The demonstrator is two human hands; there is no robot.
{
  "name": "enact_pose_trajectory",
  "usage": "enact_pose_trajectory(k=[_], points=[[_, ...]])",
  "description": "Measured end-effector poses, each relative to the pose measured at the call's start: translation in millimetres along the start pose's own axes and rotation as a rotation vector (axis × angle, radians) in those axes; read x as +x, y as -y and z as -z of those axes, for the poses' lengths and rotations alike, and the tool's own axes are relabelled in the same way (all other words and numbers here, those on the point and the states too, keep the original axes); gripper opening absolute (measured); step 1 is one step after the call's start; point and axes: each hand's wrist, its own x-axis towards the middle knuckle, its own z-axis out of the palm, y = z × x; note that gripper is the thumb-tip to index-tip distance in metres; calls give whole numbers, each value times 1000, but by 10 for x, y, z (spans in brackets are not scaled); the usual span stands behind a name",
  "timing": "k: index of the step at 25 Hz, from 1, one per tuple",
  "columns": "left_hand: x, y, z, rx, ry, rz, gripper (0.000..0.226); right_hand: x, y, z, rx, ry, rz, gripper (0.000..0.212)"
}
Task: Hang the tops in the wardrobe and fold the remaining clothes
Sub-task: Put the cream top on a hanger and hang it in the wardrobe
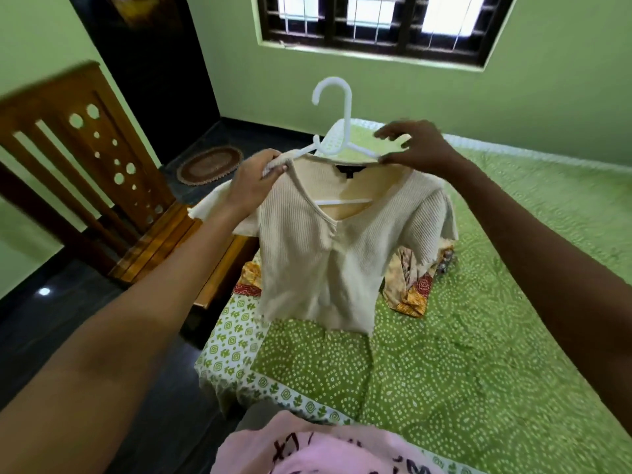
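Left hand (254, 181) pinches cream ribbed top (328, 254) at hanger's (337, 138) left shoulder, right hand (415, 147) pinches right neckline, fingers spread, above green bedspread (461, 336).

patterned cloth (408, 289) half hidden behind cream top (325, 254), label unreadable

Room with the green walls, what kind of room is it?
Most likely a bedroom. A bed with a green patterned sheet fills the right side, with a carved wooden headboard to the left. Both hands hold a cream top on a white hanger, and more clothes lie behind it.
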Motion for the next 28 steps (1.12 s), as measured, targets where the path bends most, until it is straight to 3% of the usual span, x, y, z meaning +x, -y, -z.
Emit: enact_pose_trajectory(k=[2, 4, 8, 15, 21, 28], points=[[93, -18, 98, -32, -23, -15, 19, -69, -104, 265, -113, 73, -84, 48], [210, -35, 171, -72, -33, -45, 19, -190, -208, 356, -249, 119, -163, 21], [489, -119, 218, -76, -15, -117, 18, -345, -188, 361, -205, -108, -85, 41], [924, -247, 121, -158, 108, -307, 25, -570, -48, 523, -197, -274, -196, 26], [1080, -634, -438, -303, 240, -373, 21, -1405, 87, 689, -219, -381, -391, 10], [708, -1649, -1449, -468, 472, -559, 20, -2914, 210, 905, -306, -524, -743, 21]])
